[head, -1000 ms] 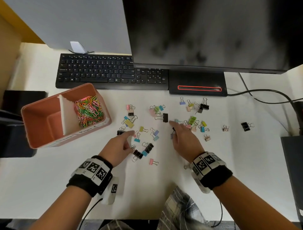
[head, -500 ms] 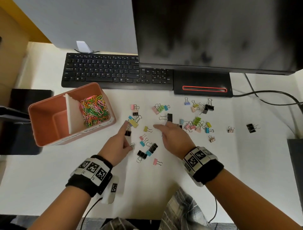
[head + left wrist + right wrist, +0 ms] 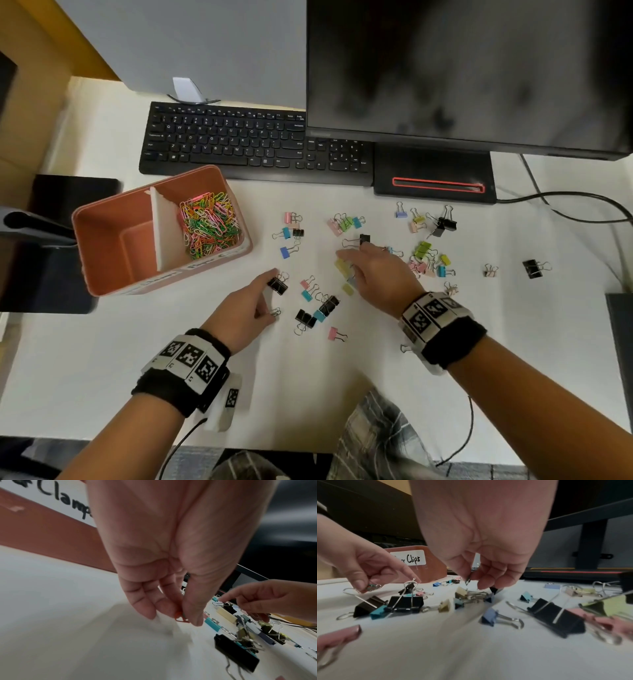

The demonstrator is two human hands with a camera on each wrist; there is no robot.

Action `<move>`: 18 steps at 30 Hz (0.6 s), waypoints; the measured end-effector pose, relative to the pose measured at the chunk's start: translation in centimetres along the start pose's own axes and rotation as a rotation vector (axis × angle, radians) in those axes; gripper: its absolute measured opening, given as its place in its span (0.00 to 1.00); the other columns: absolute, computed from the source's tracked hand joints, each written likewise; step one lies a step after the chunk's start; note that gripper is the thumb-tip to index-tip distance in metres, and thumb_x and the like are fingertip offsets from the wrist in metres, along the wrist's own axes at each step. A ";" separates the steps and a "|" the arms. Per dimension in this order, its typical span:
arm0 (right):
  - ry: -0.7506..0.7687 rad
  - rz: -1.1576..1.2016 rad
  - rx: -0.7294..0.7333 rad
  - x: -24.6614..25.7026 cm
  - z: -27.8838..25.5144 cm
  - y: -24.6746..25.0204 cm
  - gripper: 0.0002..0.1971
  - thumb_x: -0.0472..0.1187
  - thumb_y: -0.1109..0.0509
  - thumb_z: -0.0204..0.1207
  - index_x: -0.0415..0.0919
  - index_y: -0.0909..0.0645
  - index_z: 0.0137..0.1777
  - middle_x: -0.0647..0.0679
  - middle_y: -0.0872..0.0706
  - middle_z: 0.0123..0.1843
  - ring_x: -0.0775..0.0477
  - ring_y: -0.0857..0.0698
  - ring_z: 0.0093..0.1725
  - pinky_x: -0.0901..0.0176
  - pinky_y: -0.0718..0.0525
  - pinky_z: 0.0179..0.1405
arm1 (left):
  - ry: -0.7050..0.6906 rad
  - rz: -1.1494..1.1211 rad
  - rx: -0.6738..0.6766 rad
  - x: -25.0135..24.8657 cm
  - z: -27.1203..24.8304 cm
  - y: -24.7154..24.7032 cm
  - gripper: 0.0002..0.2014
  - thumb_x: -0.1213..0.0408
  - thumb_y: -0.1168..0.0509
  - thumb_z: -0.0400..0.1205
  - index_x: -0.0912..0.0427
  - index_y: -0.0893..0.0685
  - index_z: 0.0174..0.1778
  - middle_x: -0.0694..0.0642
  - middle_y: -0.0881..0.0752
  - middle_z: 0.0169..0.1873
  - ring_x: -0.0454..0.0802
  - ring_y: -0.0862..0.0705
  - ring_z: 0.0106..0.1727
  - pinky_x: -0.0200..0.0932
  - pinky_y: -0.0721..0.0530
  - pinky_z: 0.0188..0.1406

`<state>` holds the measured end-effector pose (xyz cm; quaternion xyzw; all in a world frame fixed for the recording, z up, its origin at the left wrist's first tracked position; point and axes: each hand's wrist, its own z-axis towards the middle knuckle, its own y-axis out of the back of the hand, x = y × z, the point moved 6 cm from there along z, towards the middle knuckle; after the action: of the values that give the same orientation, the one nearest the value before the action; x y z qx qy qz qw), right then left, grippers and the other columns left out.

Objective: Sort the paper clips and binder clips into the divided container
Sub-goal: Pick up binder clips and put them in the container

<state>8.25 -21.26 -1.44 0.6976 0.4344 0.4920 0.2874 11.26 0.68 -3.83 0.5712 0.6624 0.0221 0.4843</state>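
A pink divided container [image 3: 102,219] stands at the left; coloured paper clips [image 3: 209,226] fill its right compartment and its left one holds nothing. Many binder clips in several colours lie loose on the white desk [image 3: 102,359]. My left hand [image 3: 272,298] pinches a small clip [image 3: 180,617] between thumb and fingers, with its index finger against a black binder clip [image 3: 277,285]. My right hand [image 3: 349,270] hovers low over yellow clips [image 3: 342,266], fingers curled, pinching the wire handle of a small binder clip [image 3: 468,579].
A black keyboard [image 3: 239,140] and the monitor base [image 3: 435,178] line the back. A cable [image 3: 565,202] runs off right. Stray clips reach far right, including a black one [image 3: 532,269]. Dark objects sit off the desk's left and right edges.
My right hand has moved left across the clips. My left hand reached forward, then drew back beside the black binder clip. The head view shifted slightly.
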 end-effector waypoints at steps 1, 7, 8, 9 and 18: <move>-0.017 0.022 -0.002 0.3 0.1 0.1 0.23 0.36 0.42 0.80 0.52 0.32 0.74 0.43 0.18 0.58 0.44 0.17 0.50 0.49 0.14 0.50 | -0.027 0.002 -0.012 -0.3 0.0 0.1 0.33 0.64 0.30 0.76 0.39 0.38 0.73 0.48 0.19 0.34 0.40 0.23 0.33 0.30 0.29 0.34; -0.029 0.041 0.033 4.3 5.3 -0.2 0.36 0.29 0.47 0.78 0.64 0.52 0.79 0.39 0.23 0.66 0.46 0.18 0.47 0.52 0.13 0.43 | -0.048 0.017 -0.114 -1.8 -0.1 1.7 0.31 0.68 0.31 0.75 0.45 0.33 0.72 0.46 0.22 0.32 0.38 0.23 0.34 0.27 0.31 0.33; -0.041 0.043 0.057 4.6 6.0 -0.5 0.37 0.29 0.46 0.78 0.64 0.52 0.79 0.41 0.22 0.60 0.47 0.20 0.43 0.54 0.15 0.39 | -0.055 0.024 -0.119 -2.0 -0.1 1.9 0.30 0.68 0.31 0.75 0.46 0.31 0.71 0.45 0.22 0.32 0.38 0.24 0.34 0.26 0.31 0.33; -0.050 0.031 0.094 4.9 6.6 -0.7 0.37 0.28 0.46 0.77 0.64 0.51 0.78 0.42 0.22 0.57 0.48 0.22 0.41 0.56 0.18 0.36 | -0.064 0.029 -0.122 -2.2 -0.2 2.2 0.29 0.68 0.31 0.75 0.46 0.30 0.70 0.45 0.22 0.32 0.38 0.24 0.34 0.26 0.31 0.33; -0.056 0.005 0.089 3.1 1.6 -1.9 0.27 0.31 0.47 0.81 0.57 0.35 0.75 0.46 0.21 0.52 0.49 0.19 0.40 0.55 0.15 0.46 | -0.226 -0.023 -0.257 -3.0 -2.9 6.7 0.13 0.69 0.31 0.76 0.47 0.15 0.52 0.48 0.21 0.35 0.36 0.22 0.40 0.20 0.28 0.38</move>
<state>9.55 -17.61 -2.24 0.7243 0.4456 0.4533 0.2671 13.87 2.20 3.51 0.4958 0.6019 0.0368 0.6249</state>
